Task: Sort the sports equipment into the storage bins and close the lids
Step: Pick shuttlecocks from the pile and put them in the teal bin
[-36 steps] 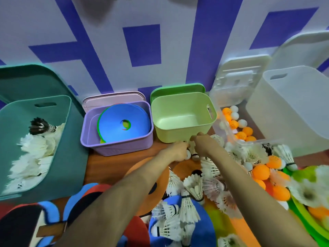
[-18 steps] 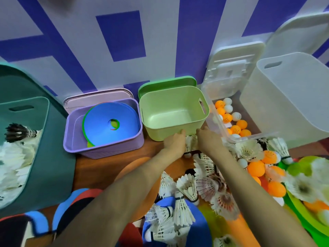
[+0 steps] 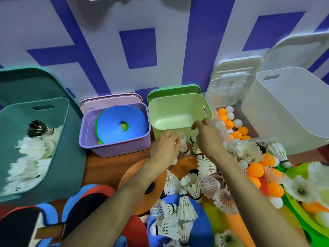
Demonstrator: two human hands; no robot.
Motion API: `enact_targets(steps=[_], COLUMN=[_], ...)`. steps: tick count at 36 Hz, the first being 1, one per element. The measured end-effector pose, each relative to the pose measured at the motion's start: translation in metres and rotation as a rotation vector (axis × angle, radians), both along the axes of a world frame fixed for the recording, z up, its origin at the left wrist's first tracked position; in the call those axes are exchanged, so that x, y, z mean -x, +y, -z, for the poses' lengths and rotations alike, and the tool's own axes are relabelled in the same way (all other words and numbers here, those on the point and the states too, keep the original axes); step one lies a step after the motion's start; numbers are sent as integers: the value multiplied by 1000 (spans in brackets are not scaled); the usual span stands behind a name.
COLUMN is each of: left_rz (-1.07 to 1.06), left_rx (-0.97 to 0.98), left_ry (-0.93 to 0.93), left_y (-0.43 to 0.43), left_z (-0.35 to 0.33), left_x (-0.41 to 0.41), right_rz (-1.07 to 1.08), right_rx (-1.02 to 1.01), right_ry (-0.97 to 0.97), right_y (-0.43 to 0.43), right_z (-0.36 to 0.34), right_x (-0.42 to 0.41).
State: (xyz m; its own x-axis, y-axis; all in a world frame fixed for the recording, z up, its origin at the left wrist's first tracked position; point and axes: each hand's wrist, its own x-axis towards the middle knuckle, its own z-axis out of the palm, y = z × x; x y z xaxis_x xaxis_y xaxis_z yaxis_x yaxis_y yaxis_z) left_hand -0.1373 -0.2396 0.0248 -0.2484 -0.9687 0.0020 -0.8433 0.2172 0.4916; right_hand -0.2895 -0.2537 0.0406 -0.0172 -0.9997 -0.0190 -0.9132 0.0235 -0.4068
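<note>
While the left hand (image 3: pixel 164 148) pinches a shuttlecock (image 3: pixel 184 146) just in front of the green bin (image 3: pixel 178 107), the right hand (image 3: pixel 207 138) curls beside it; what it holds cannot be determined. Risk: a loose pinch may drop the shuttlecock against the bin's front wall.

A brown wooden table (image 3: pixel 101 166) is pushed up against the wall, and only a bare strip of it shows in front of the bins. Standing on it in a row, from left to right, are a teal bin (image 3: pixel 71 157), a purple bin (image 3: pixel 114 148), a green bin (image 3: pixel 178 107), a clear box (image 3: pixel 249 140) and a white bin (image 3: pixel 284 113). The near part is buried under a loose heap: an orange disc (image 3: pixel 160 186), a blue disc (image 3: pixel 206 227), green discs (image 3: pixel 292 211), shuttlecocks (image 3: pixel 192 186), orange and white balls (image 3: pixel 256 169), and paddles (image 3: pixel 99 193) at the near left.
</note>
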Motion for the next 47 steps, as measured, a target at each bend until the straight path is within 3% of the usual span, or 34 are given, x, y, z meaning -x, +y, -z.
enact_targets(steps=[8, 13, 18, 23, 26, 30, 37, 44, 47], left_rz=[-146, -294, -455, -655, -752, -827, -725, -659, -662], left_rx=[152, 411, 638, 671, 589, 283, -96, -204, -223], left_ry=[135, 224, 109, 14, -56, -122, -108, -171, -209], left_y=[26, 38, 52, 75, 89, 95, 81, 67, 64], left_z=[-34, -61, -84, -93, -93, -81, -53, -52, -49], left_x=[-48, -96, -166, -244, -289, -335, -373, -384, -383], right_rz=[-166, -284, -442, -600, -687, -769, -797, -785, -788], right_rx=[327, 443, 430, 447, 451, 442, 316, 186, 40], right_ry=[-337, -474, -564, -567, -585, -565, -386, -131, 29], right_y=[14, 12, 4, 1, 0, -6, -34, -57, -64], right_z=[-41, -71, -86, -92, -96, -100, -76, -39, -26], right_x=[-28, -74, -143, -223, -267, -320, -388, -424, -432])
